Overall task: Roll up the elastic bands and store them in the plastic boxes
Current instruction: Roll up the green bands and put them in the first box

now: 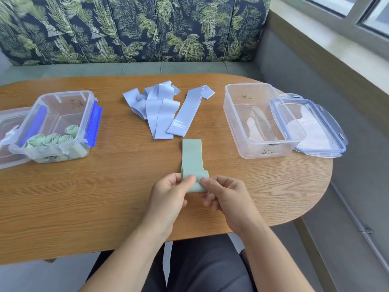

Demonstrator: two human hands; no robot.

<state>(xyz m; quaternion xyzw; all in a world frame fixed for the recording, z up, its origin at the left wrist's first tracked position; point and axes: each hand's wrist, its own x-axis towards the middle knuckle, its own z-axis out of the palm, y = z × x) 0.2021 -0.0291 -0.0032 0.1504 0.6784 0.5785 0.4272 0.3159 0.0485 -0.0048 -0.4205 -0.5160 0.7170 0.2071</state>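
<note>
A green elastic band (pixel 192 157) lies flat on the wooden table (pixel 105 197), running away from me. Its near end is folded over into the start of a roll. My left hand (pixel 168 192) pinches that folded end from the left and my right hand (pixel 223 194) pinches it from the right. A heap of several light blue bands (pixel 160 108) lies in the middle at the back. The plastic box on the left (pixel 56 125) holds several rolled green bands (pixel 51 139). The plastic box on the right (pixel 259 121) has no bands in it.
The right box's lid (pixel 309 127) with blue trim lies flat beside it near the table's right edge. Another lid (pixel 8 135) sits under the left box at the left edge. A leaf-patterned bench back (pixel 134 28) runs behind the table; a window sill is at the right.
</note>
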